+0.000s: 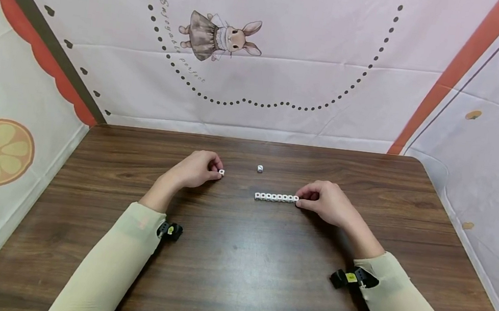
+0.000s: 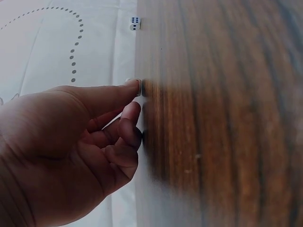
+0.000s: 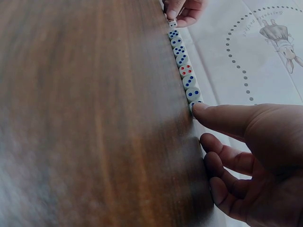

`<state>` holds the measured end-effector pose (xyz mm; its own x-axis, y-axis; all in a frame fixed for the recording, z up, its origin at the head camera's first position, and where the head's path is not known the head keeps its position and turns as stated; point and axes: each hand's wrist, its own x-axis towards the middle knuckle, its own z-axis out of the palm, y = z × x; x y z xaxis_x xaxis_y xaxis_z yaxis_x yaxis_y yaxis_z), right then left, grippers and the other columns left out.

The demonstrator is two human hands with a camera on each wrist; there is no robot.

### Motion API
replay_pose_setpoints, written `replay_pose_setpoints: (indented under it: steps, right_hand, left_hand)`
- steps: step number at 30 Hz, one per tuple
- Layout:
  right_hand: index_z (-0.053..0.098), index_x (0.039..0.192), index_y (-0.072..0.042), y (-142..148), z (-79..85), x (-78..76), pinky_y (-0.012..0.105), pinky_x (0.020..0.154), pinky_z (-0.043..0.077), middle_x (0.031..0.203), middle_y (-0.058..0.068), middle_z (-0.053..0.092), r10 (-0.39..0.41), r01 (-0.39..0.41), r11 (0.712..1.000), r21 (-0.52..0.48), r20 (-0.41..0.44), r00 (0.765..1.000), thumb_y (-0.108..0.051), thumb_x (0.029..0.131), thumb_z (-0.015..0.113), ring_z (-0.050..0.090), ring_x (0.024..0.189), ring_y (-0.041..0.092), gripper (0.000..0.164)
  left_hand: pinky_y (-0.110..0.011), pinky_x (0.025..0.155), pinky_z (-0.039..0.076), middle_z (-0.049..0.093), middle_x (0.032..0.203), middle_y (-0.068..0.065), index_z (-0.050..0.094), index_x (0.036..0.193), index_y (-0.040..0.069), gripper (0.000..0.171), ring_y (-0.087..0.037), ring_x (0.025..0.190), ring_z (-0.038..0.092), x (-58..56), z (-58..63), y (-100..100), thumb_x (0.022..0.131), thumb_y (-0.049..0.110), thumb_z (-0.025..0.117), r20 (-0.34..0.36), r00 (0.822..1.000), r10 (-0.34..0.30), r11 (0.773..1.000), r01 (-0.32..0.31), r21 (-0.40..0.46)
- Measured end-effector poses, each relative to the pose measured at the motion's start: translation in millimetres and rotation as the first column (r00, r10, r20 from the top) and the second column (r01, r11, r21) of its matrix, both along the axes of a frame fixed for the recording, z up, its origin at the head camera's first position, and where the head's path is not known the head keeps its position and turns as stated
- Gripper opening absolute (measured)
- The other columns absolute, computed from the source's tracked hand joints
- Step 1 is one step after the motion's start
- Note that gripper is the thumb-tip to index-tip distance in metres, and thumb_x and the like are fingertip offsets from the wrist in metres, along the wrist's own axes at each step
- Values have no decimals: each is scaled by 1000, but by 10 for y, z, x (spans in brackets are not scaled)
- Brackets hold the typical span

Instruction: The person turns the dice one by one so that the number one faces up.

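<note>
On the brown tabletop, several white dice stand side by side in a straight row. My right hand is at the row's right end, its thumb and forefinger pinching the last die. In the right wrist view most dice carry blue pips and one shows red. Left of the row, my left hand pinches another die between thumb and forefinger, close to the wood. Its fingertips cover much of that die in the left wrist view. A single die sits apart, behind the row's left end.
The wooden table ends at a back edge against a printed cloth with a rabbit drawing. Cloth also borders the left and right sides. Each wrist wears a black strap camera, the left one close above the table.
</note>
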<state>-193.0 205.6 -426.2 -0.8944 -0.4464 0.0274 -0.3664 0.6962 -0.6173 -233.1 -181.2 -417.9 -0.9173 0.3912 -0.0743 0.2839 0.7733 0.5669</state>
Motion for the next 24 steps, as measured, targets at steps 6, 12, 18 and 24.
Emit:
replay_pose_setpoints:
  steps: [6, 12, 18, 24]
  right_hand:
    - [82, 101, -14, -2, 0, 4, 37, 75, 49, 84, -7, 70, -3, 3, 1000, 3, 6, 1000, -17, 92, 84, 61, 79, 13, 9]
    - [82, 101, -14, 3, -5, 5, 36, 75, 49, 84, -7, 70, -3, 3, 1000, 2, 5, 1000, -17, 92, 84, 61, 79, 13, 10]
    - [82, 101, -14, 5, -8, 4, 36, 75, 49, 85, -6, 70, -6, 6, 1000, 1, 5, 1000, -17, 92, 84, 61, 79, 13, 10]
    - [82, 101, -14, 9, -11, 5, 36, 74, 49, 85, -6, 70, -10, 10, 1000, 1, 7, 1000, -17, 92, 84, 61, 79, 13, 10]
  left_hand:
    - [-37, 81, 47, 69, 90, -2, 71, 102, 8, 9, -18, 83, 61, 21, -1, 10, 98, 13, 77, -9, 1000, -3, 1000, 3, 3]
    - [-36, 79, 47, 68, 88, -2, 71, 100, 8, 10, -17, 81, 61, 61, 26, 55, 97, 14, 78, -16, 1000, -13, 1000, 13, 11]
    - [-37, 79, 48, 68, 88, -2, 70, 100, 9, 10, -17, 81, 60, 114, 76, 118, 97, 14, 79, -5, 1000, -27, 1000, 27, 12]
    - [-36, 78, 49, 67, 87, -1, 70, 97, 10, 11, -16, 80, 61, 152, 94, 198, 96, 14, 79, -16, 998, -61, 998, 61, -1]
